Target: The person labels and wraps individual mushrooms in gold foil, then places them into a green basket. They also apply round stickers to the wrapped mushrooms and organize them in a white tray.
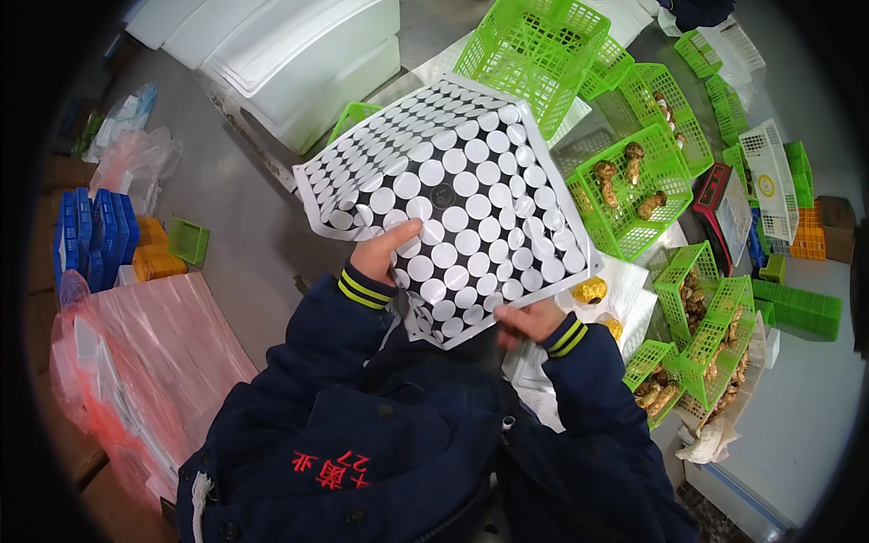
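Note:
A creased glossy sheet [467, 241] covered in white discs on black, with a pale border, is spread in front of my chest. One circle among the discs is dark. My left hand [381, 252] grips its lower left side, thumb on top and the other fingers hidden behind. At the lower right border is my right hand [533, 320], its thumb against the edge. Its fingers are curled and blurred below the edge, so a hold cannot be told. Two gold-wrapped round objects [589, 290] lie on white paper beyond the right hand.
Green plastic baskets with mushrooms [633, 163] crowd the right side near a red scale [713, 203]. White foam boxes [299, 68] stand at upper left. Blue crates [95, 234] and a pink plastic-covered stack [183, 332] are on the left.

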The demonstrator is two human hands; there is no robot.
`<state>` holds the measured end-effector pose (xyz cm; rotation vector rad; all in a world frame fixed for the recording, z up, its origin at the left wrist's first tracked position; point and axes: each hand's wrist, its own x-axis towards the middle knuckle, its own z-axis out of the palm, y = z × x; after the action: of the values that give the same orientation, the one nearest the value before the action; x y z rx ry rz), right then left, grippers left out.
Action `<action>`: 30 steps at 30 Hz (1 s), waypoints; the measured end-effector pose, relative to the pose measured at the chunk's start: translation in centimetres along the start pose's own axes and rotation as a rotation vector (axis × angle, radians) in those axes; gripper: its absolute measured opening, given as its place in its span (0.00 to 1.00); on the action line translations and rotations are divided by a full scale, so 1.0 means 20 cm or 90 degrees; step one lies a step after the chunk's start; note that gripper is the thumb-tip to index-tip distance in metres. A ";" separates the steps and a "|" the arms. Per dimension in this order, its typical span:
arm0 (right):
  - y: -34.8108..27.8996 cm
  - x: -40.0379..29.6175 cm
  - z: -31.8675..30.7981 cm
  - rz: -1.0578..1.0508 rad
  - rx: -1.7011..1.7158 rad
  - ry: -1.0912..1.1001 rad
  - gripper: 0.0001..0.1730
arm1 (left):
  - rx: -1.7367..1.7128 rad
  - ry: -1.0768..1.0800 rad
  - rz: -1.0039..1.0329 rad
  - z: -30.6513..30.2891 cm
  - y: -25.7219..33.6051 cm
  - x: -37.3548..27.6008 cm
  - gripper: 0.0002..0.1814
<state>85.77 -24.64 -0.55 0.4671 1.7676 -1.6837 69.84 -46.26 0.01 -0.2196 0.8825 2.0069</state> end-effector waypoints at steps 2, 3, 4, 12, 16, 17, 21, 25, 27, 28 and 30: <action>-0.19 -0.17 0.05 0.060 -0.088 -0.156 0.17 | 0.117 -0.005 0.081 -0.13 -0.07 0.06 0.23; -0.28 -0.24 0.07 0.034 -0.102 -0.231 0.16 | 0.044 0.011 0.030 -0.06 -0.04 0.02 0.22; -0.35 -0.27 0.10 -0.189 -0.144 -0.166 0.13 | -0.032 0.036 -0.015 0.01 -0.01 -0.03 0.21; -0.57 0.08 0.13 -0.662 -0.454 0.549 0.15 | 0.074 -0.007 0.203 0.21 -0.04 -0.10 0.21; -0.56 0.07 0.13 -0.673 -0.489 0.555 0.16 | 0.162 0.034 0.209 0.19 -0.05 -0.11 0.22; -0.56 0.07 0.13 -0.673 -0.495 0.548 0.16 | 0.164 0.038 0.213 0.19 -0.05 -0.12 0.21; -0.54 0.08 0.11 -0.738 -0.511 0.520 0.14 | 0.237 0.013 0.223 0.19 -0.04 -0.14 0.18; -0.55 0.06 0.08 -0.740 -0.511 0.528 0.11 | 0.308 0.005 0.204 0.20 -0.01 -0.14 0.15; -0.54 0.04 0.07 -0.702 -0.398 0.531 0.09 | 0.406 -0.030 0.277 0.18 0.02 -0.10 0.15; -0.53 0.02 0.06 -0.664 -0.317 0.535 0.08 | 0.421 -0.044 0.314 0.18 0.04 -0.07 0.14; -0.54 -0.03 0.05 -0.545 -0.089 0.541 0.04 | 0.785 -0.131 0.506 0.06 0.13 0.06 0.14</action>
<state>79.38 -26.70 7.92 0.4161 2.9963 -2.0396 67.37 -45.59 1.62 1.1490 2.0703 1.6648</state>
